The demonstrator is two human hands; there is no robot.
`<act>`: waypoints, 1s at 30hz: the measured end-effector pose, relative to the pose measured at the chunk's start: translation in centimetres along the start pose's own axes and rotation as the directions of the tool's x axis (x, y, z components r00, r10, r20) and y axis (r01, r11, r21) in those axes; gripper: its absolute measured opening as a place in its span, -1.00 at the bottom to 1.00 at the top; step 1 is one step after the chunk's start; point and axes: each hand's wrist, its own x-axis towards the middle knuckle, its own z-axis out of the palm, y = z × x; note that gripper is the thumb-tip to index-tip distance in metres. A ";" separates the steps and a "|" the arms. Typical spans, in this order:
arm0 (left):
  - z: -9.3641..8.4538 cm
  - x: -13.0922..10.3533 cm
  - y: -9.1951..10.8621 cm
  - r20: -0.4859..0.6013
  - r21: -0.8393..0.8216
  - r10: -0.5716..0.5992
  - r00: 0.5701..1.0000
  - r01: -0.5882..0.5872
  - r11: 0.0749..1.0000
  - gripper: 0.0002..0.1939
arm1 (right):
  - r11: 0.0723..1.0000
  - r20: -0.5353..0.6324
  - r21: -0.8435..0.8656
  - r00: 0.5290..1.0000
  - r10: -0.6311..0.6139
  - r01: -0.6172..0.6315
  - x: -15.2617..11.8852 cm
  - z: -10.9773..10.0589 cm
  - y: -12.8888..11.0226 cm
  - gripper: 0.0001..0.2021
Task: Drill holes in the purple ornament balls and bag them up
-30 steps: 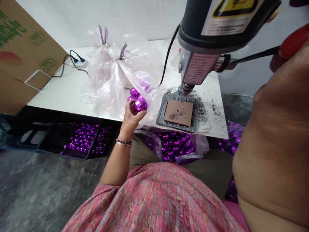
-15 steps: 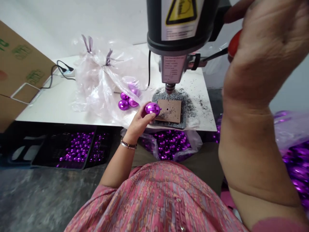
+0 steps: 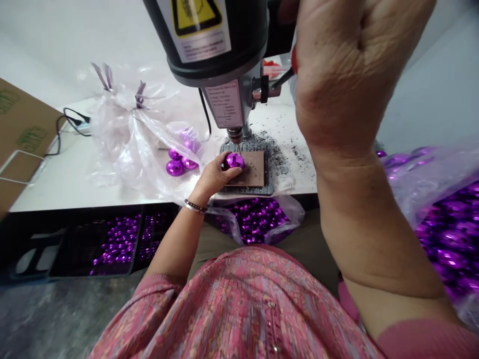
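My left hand [image 3: 216, 175] is closed around a shiny purple faceted ball [image 3: 235, 161], held at the drill press [image 3: 232, 102] close to its thin bit. Beneath the ball lies a brown board [image 3: 255, 168] on the grey metal base [image 3: 268, 185], sprinkled with dark shavings. Large in the upper right, my right hand [image 3: 348, 65] grips the drill press's feed lever [image 3: 285, 77], whose red knob is mostly covered by the palm. Whether the bit touches the ball I cannot tell.
Several purple balls [image 3: 175, 167] lie beside tied clear plastic bags [image 3: 130, 134] on the white table. An open bag of purple balls [image 3: 258, 219] sits at my lap. Black crates [image 3: 93, 244] stand lower left, another bag [image 3: 449, 239] at right, a cardboard box [image 3: 26, 129] far left.
My left hand has brought the ball from the board's left edge over the board, near the bit. My right hand stays on the lever. The view has shifted and tilted.
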 end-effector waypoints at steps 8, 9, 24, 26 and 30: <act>0.4 1.7 0.5 0.070 0.076 0.040 0.997 -0.045 0.996 -0.34 | 0.988 -0.048 0.154 0.999 -0.013 0.020 0.1 -0.1 0.1 -0.36; 0.6 1.9 0.6 0.071 0.095 0.061 0.996 -0.068 0.993 -0.34 | 0.987 -0.052 0.156 0.998 -0.023 0.030 0.2 0.0 0.2 -0.35; 2.4 2.6 -0.2 0.053 0.018 0.147 0.988 -0.148 0.989 -0.42 | 0.960 -0.088 0.199 0.980 -0.181 0.195 -2.7 0.1 2.1 -0.57; 2.4 2.6 -0.2 0.058 0.032 0.154 0.986 -0.156 0.987 -0.40 | 0.940 -0.138 0.209 0.960 -0.245 0.270 -3.6 0.5 2.8 -0.56; 2.3 2.6 -0.3 0.077 0.029 0.163 0.984 -0.166 0.986 -0.38 | 0.921 -0.185 0.208 0.938 -0.293 0.328 -4.9 1.4 4.1 -0.56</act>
